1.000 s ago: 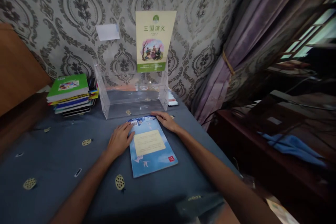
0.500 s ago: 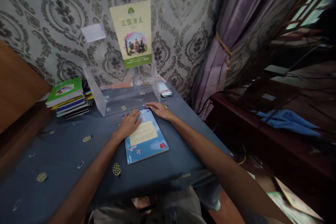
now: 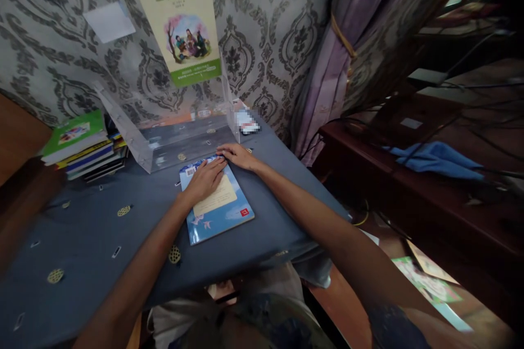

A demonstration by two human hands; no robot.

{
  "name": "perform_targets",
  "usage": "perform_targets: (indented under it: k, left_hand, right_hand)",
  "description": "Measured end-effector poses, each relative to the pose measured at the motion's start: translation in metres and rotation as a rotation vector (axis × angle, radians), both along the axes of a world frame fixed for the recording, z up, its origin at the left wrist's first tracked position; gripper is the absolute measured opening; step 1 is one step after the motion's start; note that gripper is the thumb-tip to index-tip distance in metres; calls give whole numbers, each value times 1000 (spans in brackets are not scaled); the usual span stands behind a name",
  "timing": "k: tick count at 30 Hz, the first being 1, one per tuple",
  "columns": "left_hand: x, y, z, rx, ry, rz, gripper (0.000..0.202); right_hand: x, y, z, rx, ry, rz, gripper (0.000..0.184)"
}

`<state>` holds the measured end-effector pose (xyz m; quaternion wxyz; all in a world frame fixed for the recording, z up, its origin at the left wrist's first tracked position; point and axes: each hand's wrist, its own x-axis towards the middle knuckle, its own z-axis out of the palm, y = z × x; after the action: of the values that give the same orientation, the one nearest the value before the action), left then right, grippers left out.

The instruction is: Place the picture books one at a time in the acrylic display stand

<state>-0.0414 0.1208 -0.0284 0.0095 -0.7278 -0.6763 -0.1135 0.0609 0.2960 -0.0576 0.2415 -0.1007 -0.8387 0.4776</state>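
Observation:
A blue book with a cream panel lies flat on the blue tablecloth. My left hand rests flat on its upper half, fingers stretched out. My right hand lies at the book's far right corner, fingers flat and touching the edge. Just beyond the book stands a clear acrylic holder. A green and cream book stands upright in it against the wall.
A stack of books with a green cover on top sits at the left. A purple curtain hangs to the right. A dark wooden surface carries a blue cloth. Papers lie on the floor.
My left hand has slid from the book's left edge onto its cover. The view has shifted, so everything sits further left and the table edge and my lap show.

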Motion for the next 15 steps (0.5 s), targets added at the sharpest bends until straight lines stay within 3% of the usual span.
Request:
perform_targets:
  k: [8, 15]
  left_hand:
    - [3, -6, 3, 6, -23, -66, 44]
    - [26, -27, 14, -70, -47, -150, 45]
  right_hand:
    - [1, 0, 0, 48, 6, -1, 33]
    - [1, -3, 2, 90, 2, -27, 33]
